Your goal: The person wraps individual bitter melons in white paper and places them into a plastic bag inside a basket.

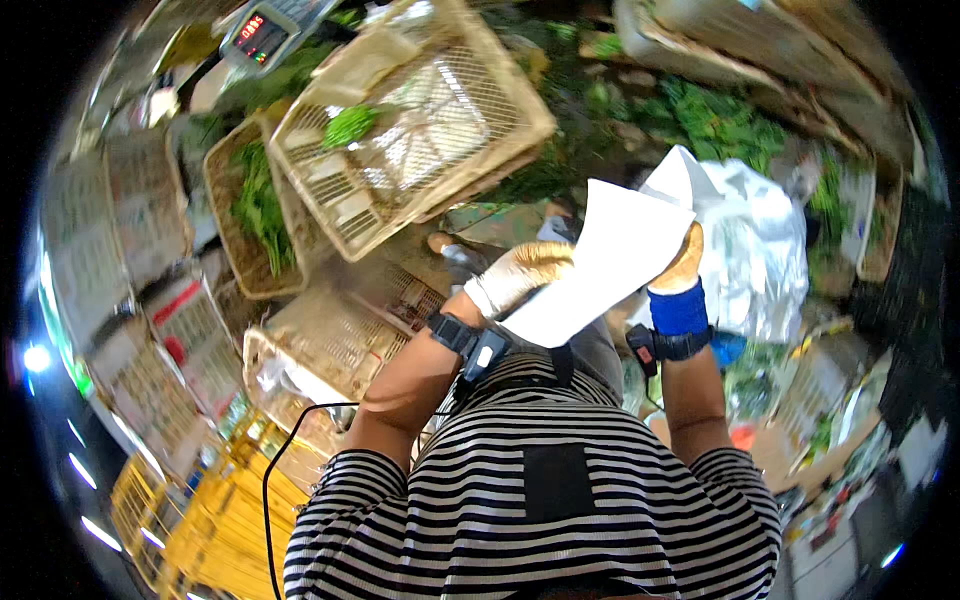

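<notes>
A large white sheet that looks like paper is held up in front of my body, bent, with a folded corner at its upper right. My gloved right hand, with a blue cuff, grips its right edge. At the opposite side my left hand, in a white and tan glove, closes on the sheet's left edge; its fingertips are partly hidden behind it. Just beyond my right hand lies a shiny whitish plastic bag.
A big beige plastic crate with a green vegetable bunch stands ahead. Left of it is a smaller crate of greens. Nearer are another crate and yellow crates. A digital scale stands far left; loose leaves lie far right.
</notes>
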Motion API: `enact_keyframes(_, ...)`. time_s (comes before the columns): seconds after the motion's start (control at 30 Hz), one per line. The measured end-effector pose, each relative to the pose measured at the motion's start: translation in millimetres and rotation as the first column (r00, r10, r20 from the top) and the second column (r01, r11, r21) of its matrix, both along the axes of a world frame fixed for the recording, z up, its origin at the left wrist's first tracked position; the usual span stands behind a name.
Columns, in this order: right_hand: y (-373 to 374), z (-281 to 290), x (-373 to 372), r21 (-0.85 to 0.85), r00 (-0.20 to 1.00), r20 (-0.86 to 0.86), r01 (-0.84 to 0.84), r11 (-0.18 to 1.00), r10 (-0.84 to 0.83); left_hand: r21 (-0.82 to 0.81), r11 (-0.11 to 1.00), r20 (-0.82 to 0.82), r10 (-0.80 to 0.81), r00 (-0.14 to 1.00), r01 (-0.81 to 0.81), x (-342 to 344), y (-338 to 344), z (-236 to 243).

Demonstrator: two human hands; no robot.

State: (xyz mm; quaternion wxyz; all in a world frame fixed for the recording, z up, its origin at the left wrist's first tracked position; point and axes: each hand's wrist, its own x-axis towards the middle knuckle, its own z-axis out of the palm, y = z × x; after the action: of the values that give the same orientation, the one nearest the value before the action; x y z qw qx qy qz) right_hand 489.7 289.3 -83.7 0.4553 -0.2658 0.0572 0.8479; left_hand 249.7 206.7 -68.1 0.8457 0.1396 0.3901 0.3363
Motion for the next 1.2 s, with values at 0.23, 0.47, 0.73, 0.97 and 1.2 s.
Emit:
enact_keyframes(0.23, -7.1, 8.7, -152.6, -0.153, 0.942, 0.255, -0.184, 0.971, 0.219, -0.446, 0.826, 0.353, 0.517, 0.780, -0.345, -97.5, -46.6, 61.5)
enact_keyframes(0.47, -27.8, -3.5, -290.2, -0.145, 0.662, 0.410, -0.632, 0.761, 0.628, -0.191, 0.706, -0.212, 0.649, 0.731, -0.682, -180.4, -149.0, 69.4)
enact_keyframes(0.73, 76.1, -103.4, -468.3, -0.253, -0.325, 0.846, -0.942, 0.218, -0.422, -0.162, 0.383, -0.422, 0.806, 0.414, -0.910, -253.9, -296.2, 92.3)
enact_keyframes(0.97, 121.7, -173.6, -559.0, -0.630, -0.520, 0.753, -0.747, -0.214, -0.403, -0.084, 0.204, -0.507, 0.834, 0.218, -0.975, -271.1, -364.0, 115.0)
enact_keyframes(1.2, 108.5, -162.2, -518.5, -0.454, -0.450, 0.891, -0.888, -0.074, -0.066, -0.081, 0.051, -0.353, 0.932, 0.076, -0.995, -283.6, -323.3, 116.2)
